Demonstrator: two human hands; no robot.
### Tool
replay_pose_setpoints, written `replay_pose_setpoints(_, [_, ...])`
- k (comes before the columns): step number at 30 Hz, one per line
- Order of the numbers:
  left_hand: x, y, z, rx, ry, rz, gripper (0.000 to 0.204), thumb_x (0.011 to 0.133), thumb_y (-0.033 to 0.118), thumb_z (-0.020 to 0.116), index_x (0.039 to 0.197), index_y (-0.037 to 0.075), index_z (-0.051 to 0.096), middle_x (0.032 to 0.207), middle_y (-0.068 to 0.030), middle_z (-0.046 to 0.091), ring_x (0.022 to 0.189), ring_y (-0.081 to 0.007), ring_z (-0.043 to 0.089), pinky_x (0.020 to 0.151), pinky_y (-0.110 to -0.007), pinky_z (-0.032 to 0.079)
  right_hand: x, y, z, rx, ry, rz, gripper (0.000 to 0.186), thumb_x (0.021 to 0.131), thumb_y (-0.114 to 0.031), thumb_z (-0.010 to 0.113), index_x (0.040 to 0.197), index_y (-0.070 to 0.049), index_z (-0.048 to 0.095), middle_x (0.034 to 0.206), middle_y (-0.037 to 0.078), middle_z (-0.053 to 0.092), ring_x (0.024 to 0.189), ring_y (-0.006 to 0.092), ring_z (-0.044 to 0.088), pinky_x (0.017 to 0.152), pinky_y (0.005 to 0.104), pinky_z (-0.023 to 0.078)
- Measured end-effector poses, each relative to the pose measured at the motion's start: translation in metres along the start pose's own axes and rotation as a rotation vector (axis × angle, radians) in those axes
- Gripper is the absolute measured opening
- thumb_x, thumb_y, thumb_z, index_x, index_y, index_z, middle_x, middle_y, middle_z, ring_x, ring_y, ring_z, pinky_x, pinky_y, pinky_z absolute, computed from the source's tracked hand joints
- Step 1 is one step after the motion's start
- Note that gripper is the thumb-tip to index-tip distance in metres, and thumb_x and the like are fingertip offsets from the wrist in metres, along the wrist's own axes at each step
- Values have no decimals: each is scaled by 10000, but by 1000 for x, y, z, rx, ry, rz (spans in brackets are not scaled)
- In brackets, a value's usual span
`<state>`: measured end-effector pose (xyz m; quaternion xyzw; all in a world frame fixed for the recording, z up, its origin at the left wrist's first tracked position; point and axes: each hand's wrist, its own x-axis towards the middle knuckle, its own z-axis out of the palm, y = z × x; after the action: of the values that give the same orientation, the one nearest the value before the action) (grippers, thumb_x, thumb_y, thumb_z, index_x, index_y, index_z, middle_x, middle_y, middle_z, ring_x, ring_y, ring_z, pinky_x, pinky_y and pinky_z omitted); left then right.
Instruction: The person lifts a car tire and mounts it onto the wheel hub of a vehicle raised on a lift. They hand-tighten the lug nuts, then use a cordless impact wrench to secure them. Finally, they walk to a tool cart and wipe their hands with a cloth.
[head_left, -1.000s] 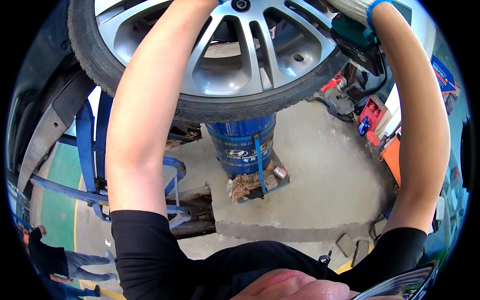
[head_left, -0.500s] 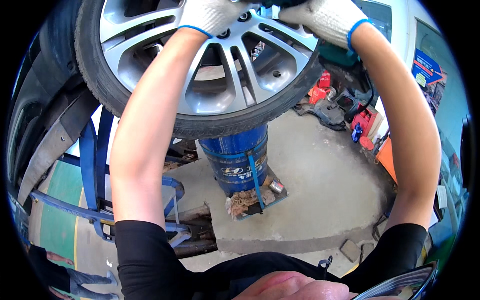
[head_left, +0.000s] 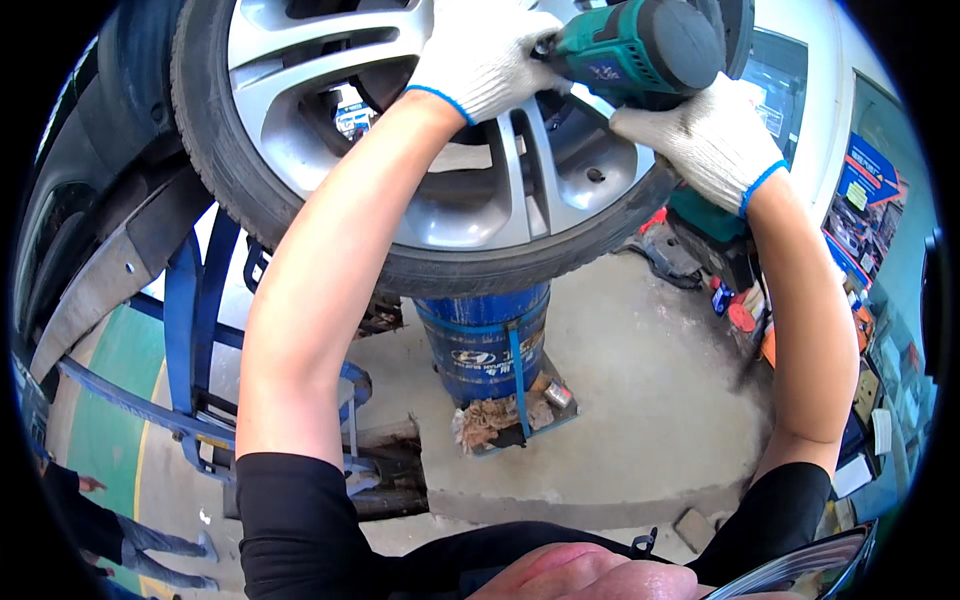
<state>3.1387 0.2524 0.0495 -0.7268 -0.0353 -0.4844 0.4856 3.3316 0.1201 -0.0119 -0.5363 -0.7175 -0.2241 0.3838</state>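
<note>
A silver multi-spoke alloy wheel (head_left: 490, 215) with a black tyre (head_left: 460, 272) fills the upper middle, upright before me. Across its right upper part is a green and black cordless impact wrench (head_left: 635, 55). My right hand (head_left: 705, 135), in a white knit glove with a blue cuff, is closed round its handle; the green battery end (head_left: 705, 215) shows below the wrist. My left hand (head_left: 485, 60), gloved alike, has its fingers curled at the tool's front end, over the wheel's hub area. The fingers hide the wheel centre and most of the tool's nose.
A blue drum (head_left: 490, 350) stands below the wheel, with rags (head_left: 495, 425) and a can at its base. Blue lift frame (head_left: 185, 330) and dark car body lie left. Clutter lines the right wall. Another person (head_left: 110, 530) is at the far lower left.
The impact wrench has come down and into fuller view with both hands, at the wheel's right upper part. My view has shifted, so the wheel appears lower and further right.
</note>
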Motion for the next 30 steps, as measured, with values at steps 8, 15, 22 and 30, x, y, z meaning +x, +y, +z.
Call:
replay_pose_setpoints(8, [1, -6, 4, -110, -15, -90, 238, 675, 207, 832, 876, 144, 721, 1318, -82, 695, 1286, -324, 602, 1072, -584, 377, 3, 24, 24, -57, 94, -87, 450, 925, -399, 758, 1220, -60, 736, 1126, 222, 748, 1038, 380, 722, 942, 438, 569])
replay_pose_setpoints(15, [0, -4, 4, -58, -74, -105, 227, 706, 192, 811, 910, 132, 732, 1301, -92, 687, 1270, -327, 599, 1129, -625, 347, 35, 39, -2, -319, -103, -208, 522, 908, -369, 795, 1320, -73, 673, 1165, 183, 733, 1054, 360, 717, 953, 431, 572])
replay_pose_setpoints(22, [2, 1, 7, -73, -83, -124, 276, 711, 221, 832, 957, 123, 752, 1213, -104, 690, 1211, -347, 616, 1136, -626, 351, 29, 65, 15, -275, 89, -316, 467, 937, -385, 782, 1286, -83, 713, 1140, 191, 752, 1019, 356, 725, 943, 431, 578])
replay_pose_setpoints(30, [2, 8, 15, -101, -89, -156, 435, 735, 245, 838, 1148, 145, 745, 1127, -97, 715, 1157, -348, 643, 1096, -612, 392, 49, 59, -6, -179, 37, -416, 542, 898, -374, 736, 1325, -49, 660, 1284, 231, 680, 1169, 406, 651, 1054, 467, 515])
